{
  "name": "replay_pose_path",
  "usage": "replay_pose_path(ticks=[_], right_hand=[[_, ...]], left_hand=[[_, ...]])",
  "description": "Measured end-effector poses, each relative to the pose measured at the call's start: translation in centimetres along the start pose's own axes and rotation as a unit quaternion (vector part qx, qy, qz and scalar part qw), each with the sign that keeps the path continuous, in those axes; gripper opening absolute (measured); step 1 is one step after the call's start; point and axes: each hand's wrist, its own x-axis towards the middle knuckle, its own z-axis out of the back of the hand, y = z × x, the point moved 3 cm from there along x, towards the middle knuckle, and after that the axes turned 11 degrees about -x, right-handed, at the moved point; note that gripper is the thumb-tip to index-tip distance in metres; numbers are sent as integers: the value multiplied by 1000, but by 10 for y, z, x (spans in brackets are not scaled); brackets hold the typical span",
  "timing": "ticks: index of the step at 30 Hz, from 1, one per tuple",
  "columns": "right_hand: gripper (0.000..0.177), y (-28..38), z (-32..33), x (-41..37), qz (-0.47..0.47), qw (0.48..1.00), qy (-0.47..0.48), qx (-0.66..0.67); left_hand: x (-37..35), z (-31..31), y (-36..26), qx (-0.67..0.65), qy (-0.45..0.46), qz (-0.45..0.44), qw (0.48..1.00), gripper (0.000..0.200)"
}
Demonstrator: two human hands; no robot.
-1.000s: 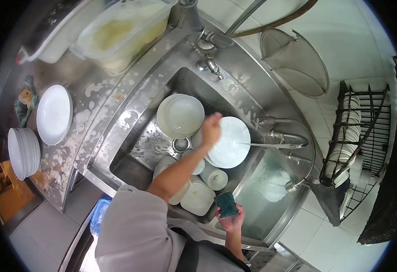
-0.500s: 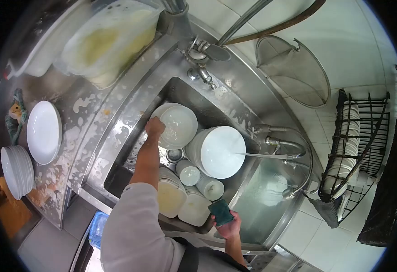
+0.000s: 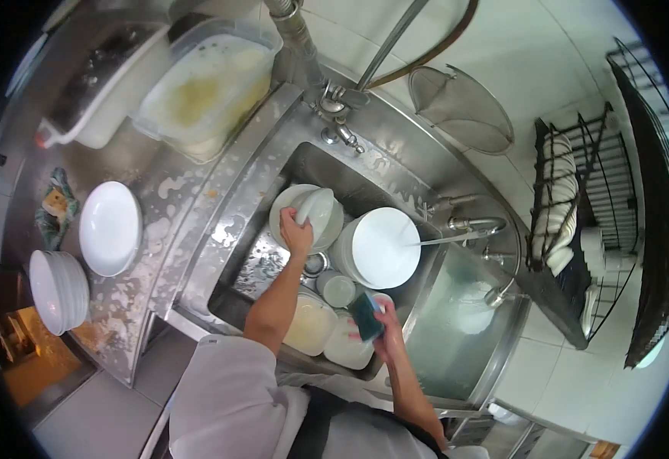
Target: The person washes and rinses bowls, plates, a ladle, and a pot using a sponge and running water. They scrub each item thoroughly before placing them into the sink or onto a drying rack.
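Note:
My left hand [image 3: 297, 232] grips the rim of a white bowl [image 3: 318, 213], which is tilted on its side. Beneath it sits a larger round white dish [image 3: 283, 205] in the sink [image 3: 227, 284]. In my right hand [image 3: 386, 329] is a dark green scouring pad [image 3: 366, 317], held over the front of the sink near the cups and square containers. A tall stack of white plates [image 3: 386, 246] stands right of the bowl, with water running onto it. Closer to me are a small cup [image 3: 337, 290] and a square dish with yellowish contents [image 3: 310, 327].
A second basin [image 3: 441, 356] holds water on the right. On the left counter [image 3: 162, 252] are an oval plate [image 3: 110, 229], stacked plates [image 3: 58, 293] and a plastic tub [image 3: 204, 92]. A wire rack [image 3: 564, 191] with dishes and a strainer [image 3: 461, 109] are by the wall.
My left hand has lifted a bowl and tilted it up from the dish below. The right hand, with the scouring pad, has moved up over the sink. The view has shifted slightly.

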Motion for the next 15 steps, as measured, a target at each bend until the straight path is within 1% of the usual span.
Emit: replay_pose_path(ticks=[2,4,5,7,9,10,12,14,15], right_hand=[[40,15,-35,10,89,991,30,-100],[38,31,-77,22,189,960,54,-200],[37,43,-104,33,238,937,63,-248],[35,59,-149,44,330,877,76,-340],[37,52,-164,35,390,779,89,-483],[39,43,-154,34,404,704,96,-577],[43,15,-119,51,409,523,104,-741],[51,-4,-106,105,419,526,43,-739],[53,16,-133,88,388,555,32,-735]], left_hand=[[-18,26,-53,-33,-5,-24,999,42],[-19,56,-92,44,67,60,995,42],[-29,74,-127,30,68,106,992,42],[-42,104,-155,5,72,113,991,43],[-46,134,-175,-48,94,134,985,43],[-46,149,-185,-83,116,148,979,43],[-53,174,-204,-133,153,171,964,43],[-68,184,-213,-102,136,135,976,44],[-75,181,-213,-76,113,106,985,44]])
